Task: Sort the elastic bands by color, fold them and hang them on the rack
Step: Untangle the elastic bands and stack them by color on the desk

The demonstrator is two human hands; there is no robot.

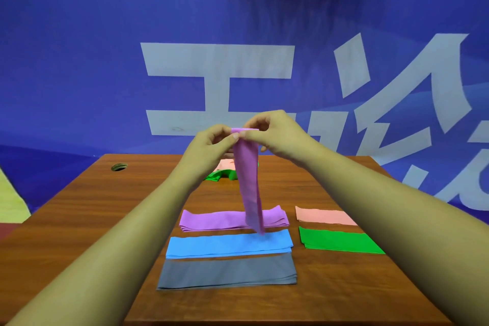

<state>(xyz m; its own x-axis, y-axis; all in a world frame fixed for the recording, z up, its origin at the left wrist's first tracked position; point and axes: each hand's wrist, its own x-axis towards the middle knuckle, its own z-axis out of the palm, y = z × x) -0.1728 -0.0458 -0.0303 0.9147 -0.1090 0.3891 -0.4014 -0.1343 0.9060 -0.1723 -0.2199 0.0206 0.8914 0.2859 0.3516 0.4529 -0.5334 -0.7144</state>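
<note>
Both forearms extended forward and raised. Left hand [211,140] and right hand [275,132] meet at centre, fingers pinched closed, thumbs touching.

Purple band [248,182], blue wall [79,61], perhaps pink scraps [226,164].

I see bright, even light with only soft shadows; the hanging purple band [250,188] below my pinch blurs slightly, and frame edges bow.
</note>
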